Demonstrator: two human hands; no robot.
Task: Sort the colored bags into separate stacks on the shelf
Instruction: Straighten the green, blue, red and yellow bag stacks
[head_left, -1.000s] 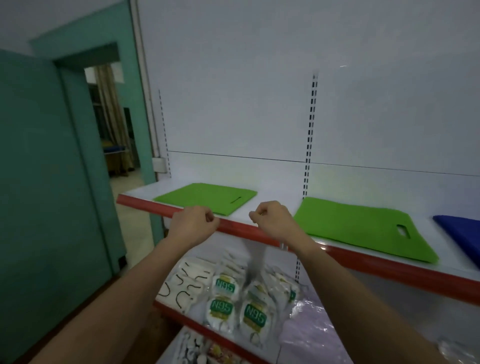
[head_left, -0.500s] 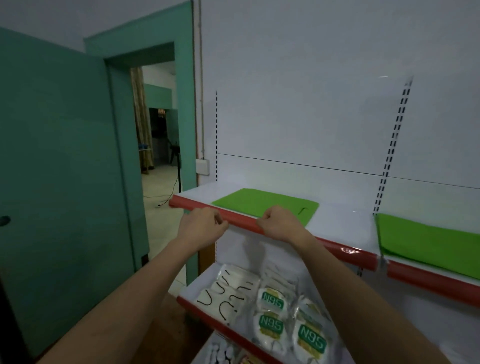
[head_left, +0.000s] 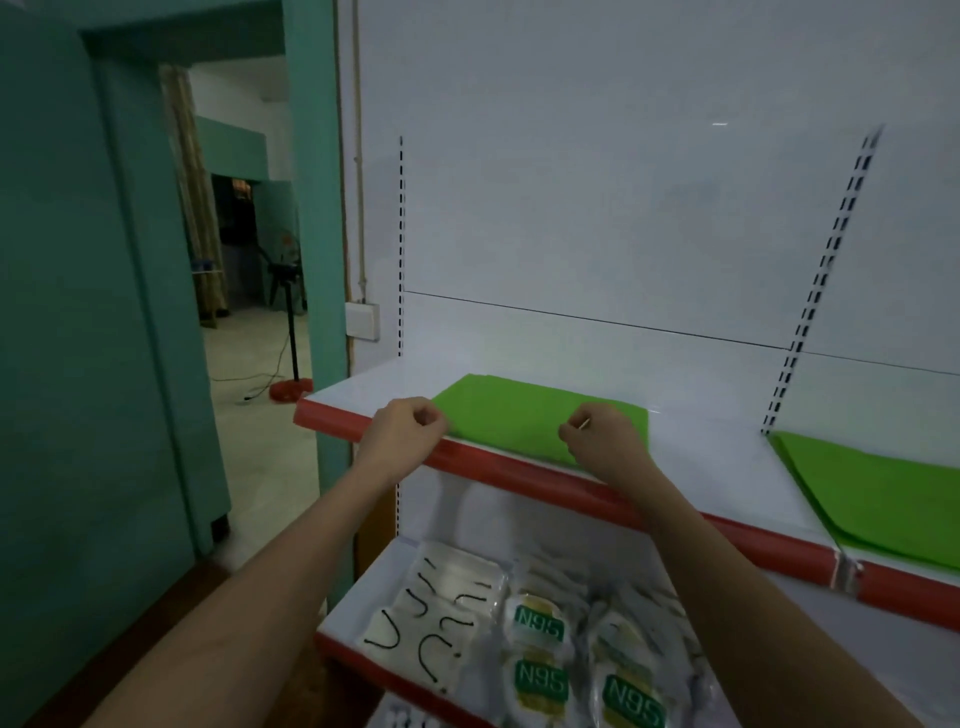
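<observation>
View has swung left over the last second: the blue bag that was at the far right edge is out of frame, the second green bag (head_left: 878, 493) has slid to the right edge, and the left green bag (head_left: 524, 415) now sits centre. Both hands were in front of the red shelf lip, between the two green bags; now they're up over the near edge of the left green bag. So attention has moved to the left stack; my read is the person is squaring up or about to lift that bag, not fetching a new one.

Hand state:
- left hand (head_left: 402, 431): fingers curled in, at the bag's near-left corner, over the red lip of the shelf (head_left: 675, 431). Looks like a pinch on the corner, but the fingertips are hidden, so can't confirm grip.
- right hand (head_left: 602, 436): fingers curled, thumb and forefinger pinched together over the bag's near-right part. Touching or just above the bag, can't tell which.

Bag position: left green bag lies flat on the upper shelf, left section, near edge right at the lip, between and under both hands. Second green bag is well apart, right of the slotted upright (head_left: 815, 291).

Lower shelf holds packs of masks (head_left: 535, 654), not part of the task.

Sorting status: two green piles visible, apart; probably need merging.
</observation>
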